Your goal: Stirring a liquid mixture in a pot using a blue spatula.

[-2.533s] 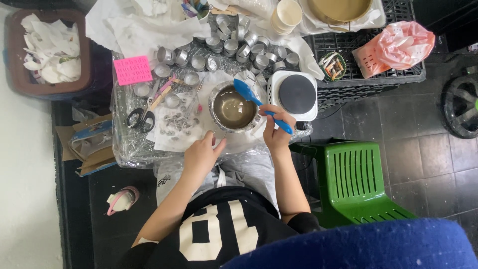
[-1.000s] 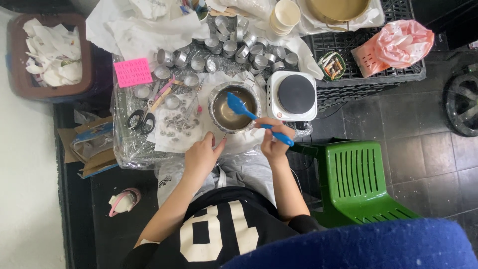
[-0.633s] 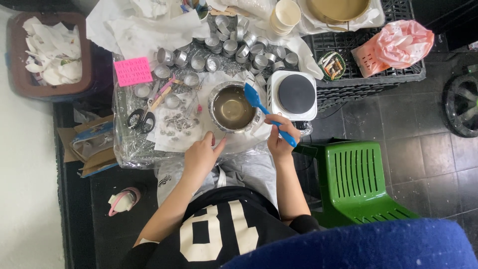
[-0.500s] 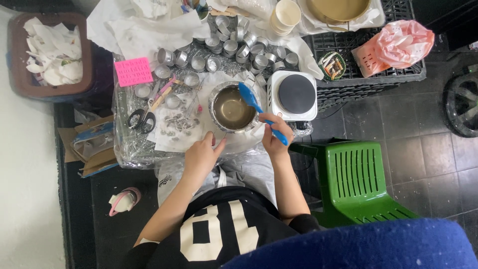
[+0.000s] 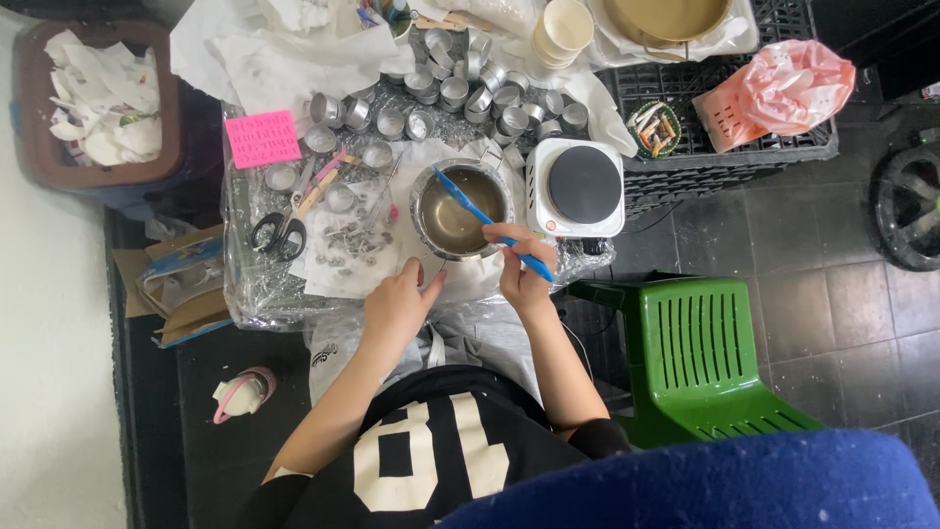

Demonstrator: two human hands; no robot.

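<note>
1. A makeshift home craft workshop, it seems: a small worktop [image 5: 257, 299] wrapped in clear plastic stands on dark floor tiles [image 5: 783, 264].
2. At 12 o'clock, rows of small empty metal cups [image 5: 460, 83] crowd the worktop.
3. At 1 o'clock sits a white single hotplate [image 5: 578, 186], beside a metal pot [image 5: 460, 211].
4. At 10 o'clock lie scissors [image 5: 279, 230]; a bin of paper scraps [image 5: 98, 98] stands further out.
5. At 3 o'clock is a green plastic chair [image 5: 710, 353].
</note>
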